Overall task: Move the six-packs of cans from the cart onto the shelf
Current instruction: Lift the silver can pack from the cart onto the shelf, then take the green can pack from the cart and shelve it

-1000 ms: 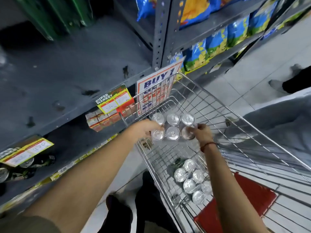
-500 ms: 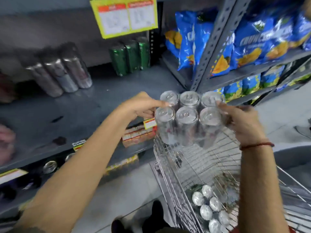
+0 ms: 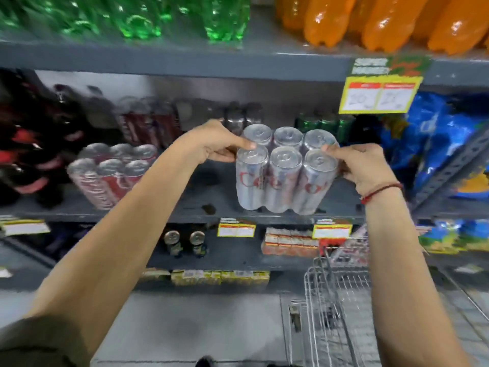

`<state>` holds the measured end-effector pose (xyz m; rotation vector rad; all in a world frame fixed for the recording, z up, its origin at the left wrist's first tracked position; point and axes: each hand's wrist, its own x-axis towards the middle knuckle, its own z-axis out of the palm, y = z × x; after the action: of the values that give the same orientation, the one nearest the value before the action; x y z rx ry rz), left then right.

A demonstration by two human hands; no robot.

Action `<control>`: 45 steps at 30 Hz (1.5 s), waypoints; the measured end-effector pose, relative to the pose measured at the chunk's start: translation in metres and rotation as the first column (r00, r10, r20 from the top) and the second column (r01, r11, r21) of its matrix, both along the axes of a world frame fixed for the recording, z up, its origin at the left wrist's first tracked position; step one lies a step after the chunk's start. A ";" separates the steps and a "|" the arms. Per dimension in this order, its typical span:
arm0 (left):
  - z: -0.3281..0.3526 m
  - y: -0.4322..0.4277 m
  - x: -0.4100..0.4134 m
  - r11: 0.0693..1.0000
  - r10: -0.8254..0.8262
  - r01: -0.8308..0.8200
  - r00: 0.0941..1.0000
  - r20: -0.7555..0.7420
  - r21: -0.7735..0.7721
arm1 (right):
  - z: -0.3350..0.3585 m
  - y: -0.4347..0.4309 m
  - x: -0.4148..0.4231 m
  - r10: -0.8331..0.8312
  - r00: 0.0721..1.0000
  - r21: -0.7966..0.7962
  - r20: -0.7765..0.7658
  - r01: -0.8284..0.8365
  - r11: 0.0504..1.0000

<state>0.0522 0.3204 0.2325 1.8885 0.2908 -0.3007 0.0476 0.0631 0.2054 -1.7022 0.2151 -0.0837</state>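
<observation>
Left hand (image 3: 215, 144) grips left side of silver six-pack (image 3: 284, 172), thumb on a can top | right hand (image 3: 363, 165) clasps its right side | pack upright at front edge of grey shelf (image 3: 201, 201), right of another six-pack (image 3: 111, 176) | wire cart (image 3: 333, 300) below right

Top tier: green bottles (image 3: 137, 19) left, orange bottles (image 3: 383, 22) right. A yellow price tag (image 3: 381, 95) hangs below the orange bottles. Blue snack bags (image 3: 434, 144) fill the right bay. Lower tier: two dark cans (image 3: 185, 242) and small cartons (image 3: 289, 245).
</observation>
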 end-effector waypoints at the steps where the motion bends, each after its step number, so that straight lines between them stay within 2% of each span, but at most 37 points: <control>1: -0.002 0.011 -0.001 1.000 0.029 -0.029 1.000 -0.006 0.000 | -0.003 0.012 0.009 0.027 1.000 -0.014 0.001 -0.027 1.000; 10: -0.037 0.066 0.002 0.973 0.224 -0.229 0.968 -0.116 -0.028 | -0.045 0.078 0.058 0.132 0.990 -0.083 -0.052 -0.136 0.987; 18: -0.068 0.072 0.018 0.958 0.274 -0.281 0.956 -0.108 -0.053 | -0.077 0.088 0.073 0.084 0.992 -0.121 -0.095 -0.095 0.988; 21: -0.071 0.075 0.022 0.979 0.201 -0.199 0.977 -0.071 0.035 | -0.080 0.087 0.075 0.078 0.994 -0.195 -0.080 -0.093 0.976; 24: -0.066 0.072 0.019 0.963 0.092 -0.069 0.993 -0.077 0.260 | -0.077 0.082 0.070 0.111 0.991 -0.266 -0.070 -0.126 0.956; 25: -0.064 0.067 0.016 0.919 0.078 -0.058 0.996 -0.035 0.390 | -0.076 0.078 0.066 0.116 0.991 -0.276 -0.063 -0.129 0.953; 27: -0.063 0.049 0.009 0.813 0.075 -0.175 0.977 0.199 0.555 | -0.075 0.067 0.056 0.086 0.996 -0.305 -0.021 -0.089 0.948; 29: -0.063 0.018 -0.002 0.817 0.075 -0.330 0.874 0.480 0.473 | -0.078 0.048 0.040 0.019 1.000 -0.290 0.022 -0.011 0.957; 30: -0.065 -0.001 -0.007 0.849 0.060 -0.341 0.821 0.568 0.403 | -0.081 0.036 0.031 -0.019 0.999 -0.272 0.034 0.027 0.962; 32: -0.077 -0.045 -0.013 0.930 -0.027 -0.196 0.807 0.590 0.311 | -0.093 0.006 0.009 -0.098 0.994 -0.232 0.043 0.106 0.967; 35: -0.111 -0.115 -0.030 0.955 -0.255 0.155 0.865 0.432 0.252 | -0.123 -0.048 -0.030 -0.258 0.966 -0.166 0.003 0.255 0.953; 38: -0.155 -0.179 -0.051 0.881 -0.465 0.417 0.846 0.259 0.223 | -0.162 -0.104 -0.081 -0.414 0.903 -0.159 -0.111 0.395 0.905; 41: -0.192 -0.228 -0.071 0.812 -0.577 0.562 0.814 0.070 0.156 | -0.205 -0.146 -0.134 -0.548 0.790 -0.258 -0.274 0.489 0.834; 43: -0.218 -0.270 -0.091 0.722 -0.678 0.678 0.733 -0.054 0.138 | -0.236 -0.180 -0.181 -0.643 0.672 -0.332 -0.366 0.551 0.765; 45: -0.240 -0.290 -0.105 0.651 -0.736 0.746 0.666 -0.123 0.144 | -0.262 -0.194 -0.218 -0.653 0.598 -0.399 -0.464 0.517 0.757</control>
<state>-0.0530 0.0303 -0.0075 2.1095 -0.4804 -0.9108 -0.1704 -0.1304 -0.0568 -1.7733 1.2969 -0.0770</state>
